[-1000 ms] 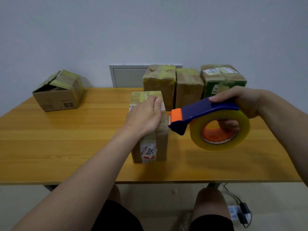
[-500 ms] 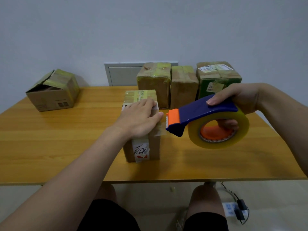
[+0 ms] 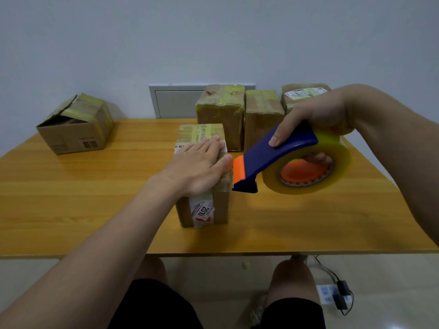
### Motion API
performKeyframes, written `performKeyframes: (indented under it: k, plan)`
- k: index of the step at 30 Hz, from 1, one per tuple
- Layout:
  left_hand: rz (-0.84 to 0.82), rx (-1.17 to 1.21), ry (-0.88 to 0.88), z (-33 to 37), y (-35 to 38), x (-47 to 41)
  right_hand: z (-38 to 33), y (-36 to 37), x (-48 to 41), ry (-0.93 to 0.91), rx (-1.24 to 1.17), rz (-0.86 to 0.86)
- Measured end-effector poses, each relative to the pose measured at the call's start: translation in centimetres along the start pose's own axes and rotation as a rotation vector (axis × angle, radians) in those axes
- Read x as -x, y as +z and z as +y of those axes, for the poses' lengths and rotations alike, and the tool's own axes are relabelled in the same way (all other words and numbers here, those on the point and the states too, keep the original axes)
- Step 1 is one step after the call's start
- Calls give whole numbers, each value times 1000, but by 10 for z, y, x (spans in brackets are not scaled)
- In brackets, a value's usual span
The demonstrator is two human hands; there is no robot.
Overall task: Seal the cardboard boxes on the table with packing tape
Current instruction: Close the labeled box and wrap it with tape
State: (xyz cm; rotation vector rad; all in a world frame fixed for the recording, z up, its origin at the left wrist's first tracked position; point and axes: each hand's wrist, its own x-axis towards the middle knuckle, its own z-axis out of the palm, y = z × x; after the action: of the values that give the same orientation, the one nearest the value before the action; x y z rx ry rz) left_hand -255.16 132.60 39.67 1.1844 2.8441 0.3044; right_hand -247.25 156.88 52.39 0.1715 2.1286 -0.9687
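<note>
I see the left hand (image 3: 197, 167) now lying flat on top of the nearest cardboard box (image 3: 204, 210), fingers straight and pressing down; a second ago they were curled there. The right hand (image 3: 318, 112) has its grip wrapped round the blue tape dispenser (image 3: 280, 153), forefinger along the handle, other fingers through the yellowish tape roll (image 3: 342, 160). The dispenser's orange nose has moved in and sits just beside the box's upper right edge, near the left thumb. The box stands upright in the middle of the desk (image 3: 95, 198). It is brown, with old tape across its top and a white and red label on its front. Behind it three taped boxes (image 3: 221, 115) stand in a row. At the far left sits an open-flapped box (image 3: 73, 136).
</note>
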Motion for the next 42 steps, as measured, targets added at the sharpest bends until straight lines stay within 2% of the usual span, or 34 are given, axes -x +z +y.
performKeyframes:
  k: [2, 5, 7, 12, 14, 18, 20, 23, 27, 29, 32, 34, 37, 42]
  plan:
    - [1, 11, 1, 0, 0, -1, -11, 2, -8, 84, 50, 4]
    - [-9, 29, 2, -1, 1, -1, -11, 24, -38, 318, 282, 49]
    - [2, 30, 10, -2, 2, -1, 5, 38, -58, 335, 322, 126]
    - [35, 49, 3, 4, -1, 0, 14, 36, -58, 211, 288, 291]
    - [53, 107, -2, 4, -4, 0, 11, 31, -49, 105, 246, 388]
    - [-21, 383, -3, -6, -16, 0, 7, 27, -29, -116, 92, 689]
    - [-62, 441, -17, -15, -22, -2, 1, 31, -26, -205, 18, 852]
    - [19, 523, -15, -28, -27, -2, -11, 42, -30, -367, -125, 989]
    - [180, 727, 75, -43, -20, 2, -33, 64, -42, -605, -330, 1034]
    - [323, 922, 77, -46, -12, 4, -44, 75, -55, -758, -510, 969]
    - [653, 1440, -43, -48, -4, 5, -60, 89, -78, -917, -698, 865]
    - [772, 1592, -141, -49, -1, 4, -65, 98, -94, -962, -751, 829]
    - [699, 1554, -178, -51, -1, 6, -63, 104, -111, -969, -767, 840]
    - [452, 1333, -95, -51, -14, 9, -66, 101, -117, -897, -723, 911]
